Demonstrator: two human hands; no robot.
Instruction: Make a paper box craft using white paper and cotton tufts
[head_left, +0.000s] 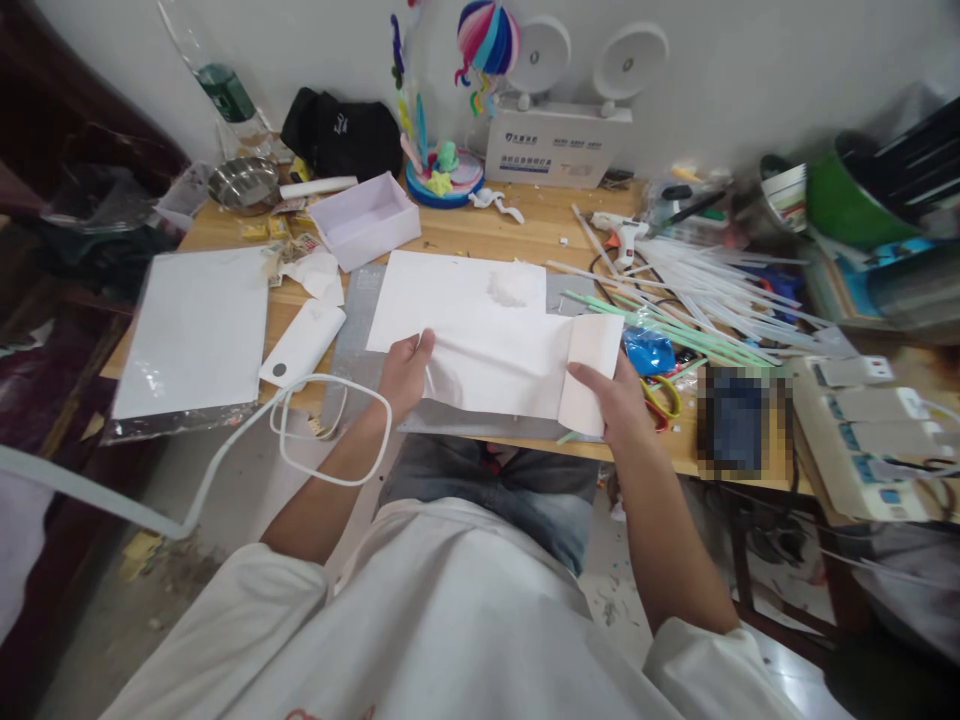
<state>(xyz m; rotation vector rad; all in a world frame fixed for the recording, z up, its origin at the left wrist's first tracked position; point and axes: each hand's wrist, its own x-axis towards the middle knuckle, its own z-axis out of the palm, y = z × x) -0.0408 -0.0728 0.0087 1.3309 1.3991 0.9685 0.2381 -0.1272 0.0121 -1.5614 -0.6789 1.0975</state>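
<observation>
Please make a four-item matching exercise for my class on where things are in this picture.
1. Creased white paper sheet
2. Round silver metal bowl
3. Black fabric cap
4. White plastic glue gun

A. Beside the thin white strips
B. Near the wooden table's far left corner
C. Held by the left hand and right hand
D. At the wall, right of the bowl

Pairs: 1-C, 2-B, 3-D, 4-A

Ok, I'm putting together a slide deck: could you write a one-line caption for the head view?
Left hand and right hand hold white paper above a grey mat on a cluttered wooden desk.
</observation>
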